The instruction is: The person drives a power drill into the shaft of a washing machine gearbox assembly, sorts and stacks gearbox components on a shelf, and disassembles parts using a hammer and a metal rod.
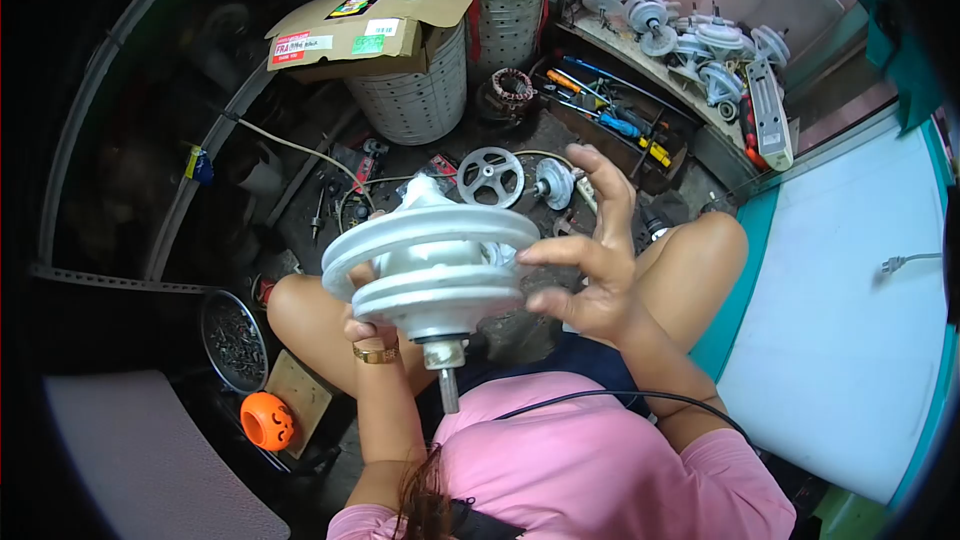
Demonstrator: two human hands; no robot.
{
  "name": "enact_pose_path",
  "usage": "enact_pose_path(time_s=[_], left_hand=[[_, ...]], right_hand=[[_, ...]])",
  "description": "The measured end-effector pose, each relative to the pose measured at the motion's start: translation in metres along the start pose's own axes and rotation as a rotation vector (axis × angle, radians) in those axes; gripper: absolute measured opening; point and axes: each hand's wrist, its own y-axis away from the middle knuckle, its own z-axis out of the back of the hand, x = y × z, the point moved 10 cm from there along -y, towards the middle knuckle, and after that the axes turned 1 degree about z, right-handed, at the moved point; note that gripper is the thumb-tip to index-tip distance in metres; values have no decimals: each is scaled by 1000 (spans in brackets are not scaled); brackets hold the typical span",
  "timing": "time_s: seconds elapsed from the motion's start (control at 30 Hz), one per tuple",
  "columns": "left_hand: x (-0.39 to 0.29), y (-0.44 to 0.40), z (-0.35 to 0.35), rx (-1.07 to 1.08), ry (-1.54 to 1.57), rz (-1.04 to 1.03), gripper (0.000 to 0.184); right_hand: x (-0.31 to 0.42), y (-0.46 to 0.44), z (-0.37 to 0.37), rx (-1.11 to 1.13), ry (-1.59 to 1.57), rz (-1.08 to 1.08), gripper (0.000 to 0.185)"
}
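A white double-rimmed wheel assembly with a metal shaft pointing down is held up in front of my chest. My left hand grips it from behind at its left side, and most of its fingers are hidden by the rims. At the right edge of the assembly is my right hand, its fingers spread, with one fingertip at the upper rim. Beyond the assembly, a grey spoked pulley and a smaller metal wheel part lie on the floor.
A cardboard box sits on a perforated metal bin. Screwdrivers fill a tray at the back right. More wheel assemblies crowd a shelf. A bowl of screws and an orange pumpkin bucket stand at left.
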Motion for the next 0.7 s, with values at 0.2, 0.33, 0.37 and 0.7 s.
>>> enact_pose_path(time_s=[0.2, 0.33, 0.37, 0.7], left_hand=[[-8, -7, -10, 52, 38, -119, 106], [-2, -4, -1, 53, 85, -88, 105], [1, -2, 3, 10, 91, -66, 105], [39, 1, -3, -348, 128, 152, 89]], right_hand=[[35, -2, -11, 0, 120, 47, 34], [34, -4, -18, 45, 140, -3, 23], [33, -6, -17, 45, 107, -21, 22], [-33, -6, -38, 59, -376, -334, 20]])
